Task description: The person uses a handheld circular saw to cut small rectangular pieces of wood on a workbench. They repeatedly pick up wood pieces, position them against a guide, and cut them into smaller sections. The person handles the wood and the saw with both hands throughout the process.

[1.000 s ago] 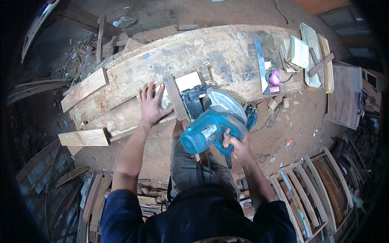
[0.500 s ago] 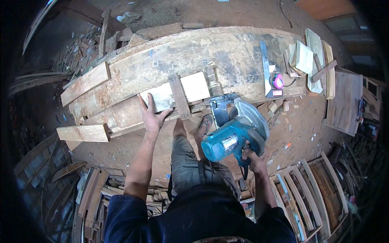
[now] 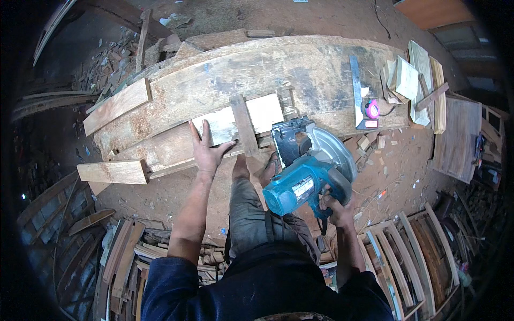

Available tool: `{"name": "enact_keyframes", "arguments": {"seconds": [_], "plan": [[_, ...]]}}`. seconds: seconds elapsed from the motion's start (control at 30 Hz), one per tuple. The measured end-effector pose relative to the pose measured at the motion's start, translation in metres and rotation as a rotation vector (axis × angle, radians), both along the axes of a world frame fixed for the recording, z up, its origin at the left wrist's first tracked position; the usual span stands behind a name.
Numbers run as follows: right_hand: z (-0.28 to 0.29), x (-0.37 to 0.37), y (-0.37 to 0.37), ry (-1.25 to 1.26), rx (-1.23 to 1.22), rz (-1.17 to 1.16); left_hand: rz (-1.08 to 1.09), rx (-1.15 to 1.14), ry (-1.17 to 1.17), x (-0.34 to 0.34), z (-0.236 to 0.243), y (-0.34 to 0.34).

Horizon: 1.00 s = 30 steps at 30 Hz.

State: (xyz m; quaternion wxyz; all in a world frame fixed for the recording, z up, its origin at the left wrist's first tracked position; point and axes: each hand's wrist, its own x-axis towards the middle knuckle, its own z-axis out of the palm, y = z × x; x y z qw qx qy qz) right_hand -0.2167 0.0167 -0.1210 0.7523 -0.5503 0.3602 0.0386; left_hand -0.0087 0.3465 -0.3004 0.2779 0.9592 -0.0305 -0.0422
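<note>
My left hand (image 3: 208, 153) lies with fingers spread on the near edge of a pale board (image 3: 263, 114), thumb stretched toward a short dark wood strip (image 3: 243, 124) that crosses the board. The board rests on a longer plank (image 3: 170, 140) on the workbench. In my right hand (image 3: 336, 212) is the rear handle of a teal circular saw (image 3: 300, 184). Its dark base plate (image 3: 290, 142) is beside the board's right end, at the bench's near edge. Whether the plate touches the board I cannot tell. The saw's guard hides the blade.
On the bench's right lie a square (image 3: 357, 93), a pink tape measure (image 3: 371, 109) and stacked wood pieces (image 3: 407, 77). Two short planks (image 3: 116, 107) (image 3: 113, 172) lie at the left. Offcuts (image 3: 367, 142) litter the floor. Wood racks (image 3: 409, 262) stand near my sides.
The saw has shifted slightly left relative to the bench, closer to the board's right end. My left hand keeps its place on the board. The whole view has moved a little.
</note>
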Motion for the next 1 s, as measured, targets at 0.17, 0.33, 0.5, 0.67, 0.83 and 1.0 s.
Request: {"name": "enact_keyframes", "arguments": {"seconds": [0.17, 0.33, 0.5, 0.67, 0.83, 1.0], "plan": [[0.002, 0.001, 0.003, 0.042, 0.027, -0.023, 0.004, 0.003, -0.027, -0.002, 0.000, -0.001], [-0.018, 0.002, 0.007, 0.018, 0.096, -0.064, -0.244, 0.174, -0.255, 0.012, 0.005, -0.005], [-0.034, 0.020, 0.013, -0.015, 0.169, -0.019, -0.601, 0.296, -0.107, 0.060, 0.025, -0.019], [-0.049, 0.023, 0.017, -0.090, 0.246, -0.004, -0.625, 0.279, -0.095, 0.069, 0.019, -0.020], [-0.051, 0.023, 0.015, -0.091, 0.294, -0.001, -0.629, 0.276, -0.091, 0.070, 0.017, -0.021], [-0.049, 0.028, 0.014, -0.077, 0.311, -0.007, -0.630, 0.264, -0.113, 0.069, 0.016, -0.023]]}}
